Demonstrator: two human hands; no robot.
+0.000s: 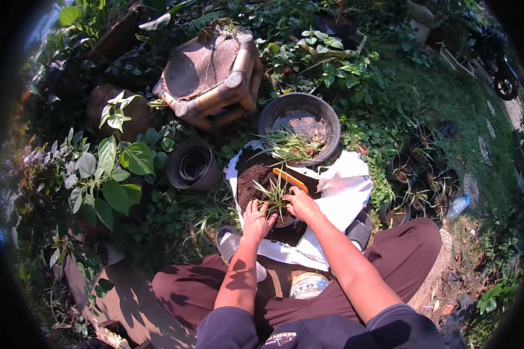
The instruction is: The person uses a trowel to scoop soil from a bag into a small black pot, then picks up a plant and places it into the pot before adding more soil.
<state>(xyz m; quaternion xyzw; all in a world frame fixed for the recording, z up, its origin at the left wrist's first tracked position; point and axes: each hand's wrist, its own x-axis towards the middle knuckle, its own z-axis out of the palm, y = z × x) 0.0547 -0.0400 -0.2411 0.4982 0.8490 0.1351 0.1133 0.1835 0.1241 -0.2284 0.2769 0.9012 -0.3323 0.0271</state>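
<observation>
Both hands are at a small pot of dark soil (283,219) holding a grassy, pale-edged plant (274,193). My left hand (257,219) lies at the plant's left side, fingertips by its base on the soil. At its right, my right hand (302,204) has bent fingers at the lower leaves; whether they pinch any is unclear. An orange-handled tool (291,180) rests just above the right hand. Brown potting soil (255,179) is heaped on an opened white plastic sack (347,185) under the pot. Loose grassy plants (292,146) lie in a round black basin (335,126) beyond.
Nested black pots (193,165) stand left of the sack, below a bamboo stool (236,94). Several small potted plants (419,192) and a plastic bottle (457,206) are at the right. A white printed bucket (308,285) sits between my legs. A leafy shrub (113,179) grows at left.
</observation>
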